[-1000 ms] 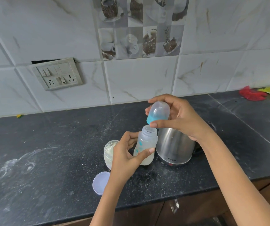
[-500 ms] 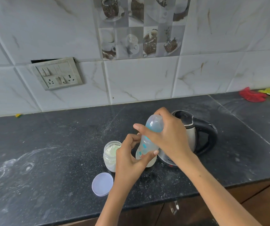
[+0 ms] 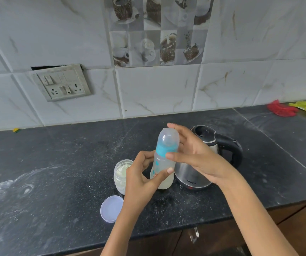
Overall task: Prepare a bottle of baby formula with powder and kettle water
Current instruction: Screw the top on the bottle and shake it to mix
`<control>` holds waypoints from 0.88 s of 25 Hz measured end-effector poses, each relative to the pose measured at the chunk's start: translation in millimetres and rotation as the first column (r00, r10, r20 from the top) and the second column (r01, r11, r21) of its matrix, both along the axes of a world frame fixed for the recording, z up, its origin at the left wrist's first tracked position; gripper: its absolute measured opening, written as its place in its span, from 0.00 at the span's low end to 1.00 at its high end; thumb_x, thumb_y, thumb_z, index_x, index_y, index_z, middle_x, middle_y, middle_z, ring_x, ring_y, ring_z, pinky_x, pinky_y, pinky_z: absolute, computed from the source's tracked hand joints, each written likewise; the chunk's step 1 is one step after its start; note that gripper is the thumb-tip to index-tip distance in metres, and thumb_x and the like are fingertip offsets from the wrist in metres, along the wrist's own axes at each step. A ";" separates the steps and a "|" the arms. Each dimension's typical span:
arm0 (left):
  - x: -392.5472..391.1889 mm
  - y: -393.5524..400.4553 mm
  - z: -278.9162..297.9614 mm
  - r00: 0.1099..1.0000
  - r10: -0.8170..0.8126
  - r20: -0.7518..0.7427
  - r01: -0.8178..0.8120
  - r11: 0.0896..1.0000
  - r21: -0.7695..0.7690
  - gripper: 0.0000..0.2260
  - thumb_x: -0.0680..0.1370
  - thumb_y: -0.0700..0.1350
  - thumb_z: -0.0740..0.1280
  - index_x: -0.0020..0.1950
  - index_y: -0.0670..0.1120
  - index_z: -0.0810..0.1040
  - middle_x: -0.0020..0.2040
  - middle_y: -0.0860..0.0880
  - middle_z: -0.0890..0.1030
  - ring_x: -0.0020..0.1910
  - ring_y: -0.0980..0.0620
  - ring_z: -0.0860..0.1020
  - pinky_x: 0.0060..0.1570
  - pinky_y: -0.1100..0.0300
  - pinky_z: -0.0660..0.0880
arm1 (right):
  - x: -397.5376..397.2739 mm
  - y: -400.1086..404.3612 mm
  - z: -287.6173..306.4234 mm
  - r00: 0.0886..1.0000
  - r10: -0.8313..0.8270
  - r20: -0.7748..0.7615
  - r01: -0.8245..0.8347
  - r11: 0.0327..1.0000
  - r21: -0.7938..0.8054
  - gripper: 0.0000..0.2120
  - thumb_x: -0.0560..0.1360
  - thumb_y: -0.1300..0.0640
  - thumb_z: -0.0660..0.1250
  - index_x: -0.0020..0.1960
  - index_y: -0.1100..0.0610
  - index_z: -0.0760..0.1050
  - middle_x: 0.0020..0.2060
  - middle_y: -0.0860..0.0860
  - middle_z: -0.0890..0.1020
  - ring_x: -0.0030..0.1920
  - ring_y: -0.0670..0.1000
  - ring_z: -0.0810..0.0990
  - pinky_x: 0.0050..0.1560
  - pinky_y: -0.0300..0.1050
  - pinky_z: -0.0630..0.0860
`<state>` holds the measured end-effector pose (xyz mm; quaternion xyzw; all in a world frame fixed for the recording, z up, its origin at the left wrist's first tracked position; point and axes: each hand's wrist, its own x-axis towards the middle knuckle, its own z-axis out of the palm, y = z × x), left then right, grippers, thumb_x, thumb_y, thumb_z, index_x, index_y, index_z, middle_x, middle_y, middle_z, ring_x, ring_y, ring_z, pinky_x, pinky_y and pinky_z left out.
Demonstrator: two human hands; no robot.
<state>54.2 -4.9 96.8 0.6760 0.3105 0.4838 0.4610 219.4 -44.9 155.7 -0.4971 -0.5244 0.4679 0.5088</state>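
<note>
Left hand (image 3: 141, 180) gripping upright bottle (image 3: 162, 169); my right hand (image 3: 191, 154), fingers straight, is touching its cap (image 3: 167, 143) from the right.

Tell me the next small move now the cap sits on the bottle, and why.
Probably twist the blue collar tight with the right hand, whose thumb and fingers already sit on either side of it, while the left hand steadies the bottle. The bottle holds cloudy liquid, so it likely needs sealing before shaking.
</note>
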 end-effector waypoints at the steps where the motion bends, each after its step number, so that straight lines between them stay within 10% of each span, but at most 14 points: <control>1: -1.7 1.6 -0.3 1.000 0.010 0.012 -0.009 1.000 -0.005 0.17 0.67 0.46 0.77 0.52 0.45 0.77 0.48 0.52 0.85 0.50 0.54 0.82 0.51 0.65 0.75 | 4.3 -2.0 2.7 0.997 0.070 -0.036 -0.070 0.998 -0.002 0.31 0.72 0.69 0.71 0.71 0.55 0.67 0.65 0.50 0.77 0.66 0.48 0.76 0.68 0.46 0.71; 5: -2.8 1.0 -0.7 1.000 -0.005 -0.017 0.005 1.000 -0.004 0.17 0.67 0.46 0.77 0.52 0.45 0.77 0.48 0.52 0.85 0.50 0.54 0.82 0.51 0.63 0.76 | -4.1 5.8 -6.7 0.971 -0.155 0.180 0.151 0.988 0.038 0.25 0.66 0.62 0.79 0.60 0.53 0.75 0.56 0.49 0.82 0.58 0.48 0.80 0.66 0.54 0.74; 10: -6.8 2.7 0.3 1.000 -0.023 -0.018 0.023 0.999 -0.023 0.17 0.67 0.46 0.77 0.53 0.45 0.78 0.49 0.51 0.85 0.51 0.52 0.82 0.53 0.55 0.78 | 5.2 5.3 -10.6 0.983 0.115 -0.145 -0.109 0.993 0.048 0.30 0.72 0.67 0.69 0.72 0.57 0.67 0.67 0.52 0.76 0.67 0.50 0.75 0.66 0.44 0.73; 14: -3.4 -0.4 -0.3 0.999 -0.009 -0.050 0.008 1.000 -0.026 0.18 0.67 0.51 0.77 0.53 0.47 0.78 0.50 0.51 0.85 0.52 0.51 0.82 0.52 0.53 0.78 | -0.5 11.4 -18.3 0.994 -0.111 0.024 0.109 0.992 0.064 0.28 0.62 0.63 0.78 0.61 0.56 0.76 0.52 0.46 0.83 0.56 0.49 0.81 0.54 0.42 0.79; 19: -7.4 1.0 2.9 0.998 -0.068 0.002 0.068 0.994 -0.084 0.18 0.67 0.46 0.76 0.54 0.43 0.78 0.48 0.49 0.85 0.50 0.53 0.83 0.49 0.60 0.78 | 11.2 6.7 -13.9 0.979 0.169 -0.110 -0.166 0.986 0.034 0.27 0.73 0.67 0.68 0.71 0.60 0.68 0.67 0.57 0.76 0.67 0.54 0.76 0.67 0.48 0.73; 22: -6.1 -1.0 5.3 0.997 -0.072 -0.019 0.071 0.996 -0.054 0.17 0.67 0.44 0.76 0.53 0.43 0.78 0.48 0.50 0.85 0.49 0.53 0.83 0.48 0.62 0.78 | 8.4 9.4 -17.7 0.998 -0.058 0.013 0.057 0.997 0.059 0.27 0.65 0.70 0.77 0.63 0.60 0.75 0.56 0.52 0.83 0.58 0.50 0.81 0.58 0.44 0.77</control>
